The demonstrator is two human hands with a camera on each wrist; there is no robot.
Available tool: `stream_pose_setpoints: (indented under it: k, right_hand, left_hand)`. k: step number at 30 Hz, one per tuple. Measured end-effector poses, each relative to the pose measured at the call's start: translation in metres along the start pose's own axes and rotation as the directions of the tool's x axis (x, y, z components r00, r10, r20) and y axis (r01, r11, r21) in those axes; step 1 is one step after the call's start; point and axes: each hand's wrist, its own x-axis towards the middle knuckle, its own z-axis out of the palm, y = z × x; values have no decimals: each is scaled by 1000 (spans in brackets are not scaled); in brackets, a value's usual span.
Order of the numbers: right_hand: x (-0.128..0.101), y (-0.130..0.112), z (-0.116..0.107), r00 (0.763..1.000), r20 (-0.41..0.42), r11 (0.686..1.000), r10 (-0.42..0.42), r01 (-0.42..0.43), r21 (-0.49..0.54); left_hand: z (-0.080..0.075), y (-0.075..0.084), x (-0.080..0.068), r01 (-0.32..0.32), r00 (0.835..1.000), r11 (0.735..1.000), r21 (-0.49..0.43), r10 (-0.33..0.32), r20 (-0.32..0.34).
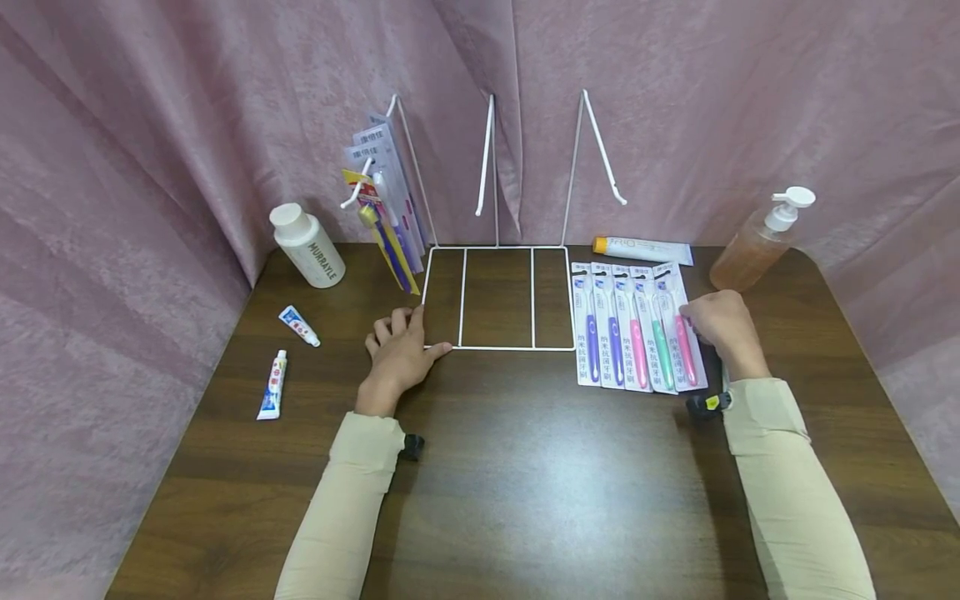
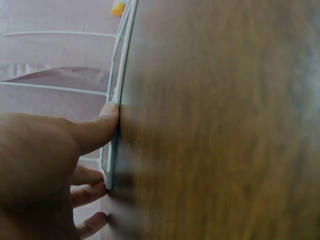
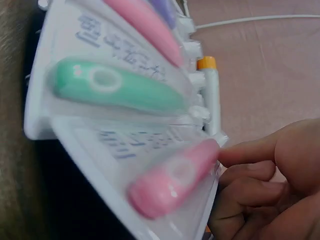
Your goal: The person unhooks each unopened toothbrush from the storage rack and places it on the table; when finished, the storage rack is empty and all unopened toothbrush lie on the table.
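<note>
My left hand (image 1: 401, 354) lies at the front left corner of a white wire rack (image 1: 498, 348), fingers spread; its thumb (image 2: 109, 120) touches the front wire. On the right, my right hand (image 1: 723, 325) pinches the right edge of a packaged pink toothbrush (image 1: 684, 346). That pack is tilted against its neighbour in the right wrist view. Beside it, a packaged green toothbrush (image 3: 120, 87) and several more packs with pink and purple handles (image 1: 615, 342) form a row. Several toothbrush packs (image 1: 386, 200) hang on the rack's left hook, the front one yellow and red.
A white bottle (image 1: 309, 246) and two small toothpaste tubes (image 1: 300, 326) (image 1: 273, 385) are on the left. Behind the row lies a toothpaste tube with an orange cap (image 1: 643, 250). A pump bottle (image 1: 753, 246) stands at the back right. The middle hook (image 1: 486, 158) and right hook (image 1: 602, 150) are bare.
</note>
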Motion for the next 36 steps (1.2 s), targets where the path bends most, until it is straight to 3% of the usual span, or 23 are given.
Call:
stream_pose_setpoints:
  k: [4,13,36]
  right_hand:
    - [-2,0,2,1000,-19,1000,10,-11,-30]
    - [-4,1,7,995,-88,996,-56,49,-80]
    - [-6,3,16,994,-102,997,-28,21,-73]
  left_hand:
    - [0,-2,1,-1,1000,1000,-3,1,-2]
    - [-3,-1,0,-3,1000,1000,-4,3,-2]
    - [-1,-1,0,-3,1000,1000,-6,3,2]
